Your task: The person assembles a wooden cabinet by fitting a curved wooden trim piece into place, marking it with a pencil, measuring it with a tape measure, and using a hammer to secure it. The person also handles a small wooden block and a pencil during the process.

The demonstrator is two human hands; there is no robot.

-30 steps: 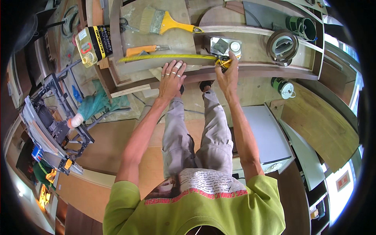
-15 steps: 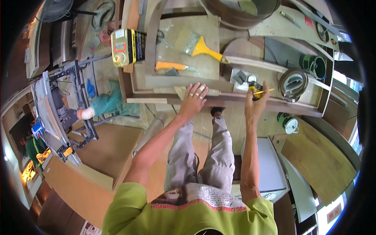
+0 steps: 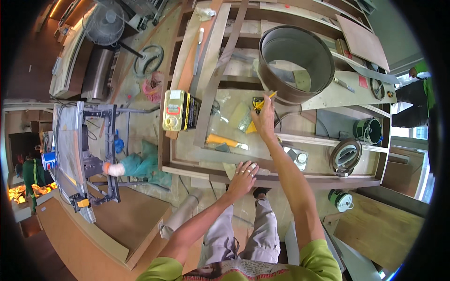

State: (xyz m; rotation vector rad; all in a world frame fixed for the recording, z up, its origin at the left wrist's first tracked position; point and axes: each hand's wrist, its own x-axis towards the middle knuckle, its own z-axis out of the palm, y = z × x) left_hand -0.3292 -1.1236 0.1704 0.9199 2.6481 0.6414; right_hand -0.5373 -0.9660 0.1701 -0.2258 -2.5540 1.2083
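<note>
My right hand point(image 3: 265, 120) reaches over the wooden frame, its fingers closed around a black-and-yellow tape measure point(image 3: 257, 105) and a yellow pencil point(image 3: 270, 96). Below it lies a wide paintbrush point(image 3: 243, 119), its yellow handle partly hidden by the hand. My left hand point(image 3: 243, 179) lies flat on the near rail of the frame point(image 3: 300, 177), fingers apart, with a pale wood piece point(image 3: 229, 169) under them. Farther in, an orange-handled tool point(image 3: 222, 140) with a pale metal end rests on the board.
A big brown cylinder point(image 3: 323, 70) stands beyond my right hand. A yellow-and-black can point(image 3: 174, 112) sits on the left side. A tape roll point(image 3: 346, 158) and green can point(image 3: 366, 131) are at right. A person point(image 3: 412, 103) stands far right; another is far left.
My right hand has moved forward and left with the tape measure and pencil, from the near rail to above the paintbrush. My view has shifted to take in more of the frame's far side.
</note>
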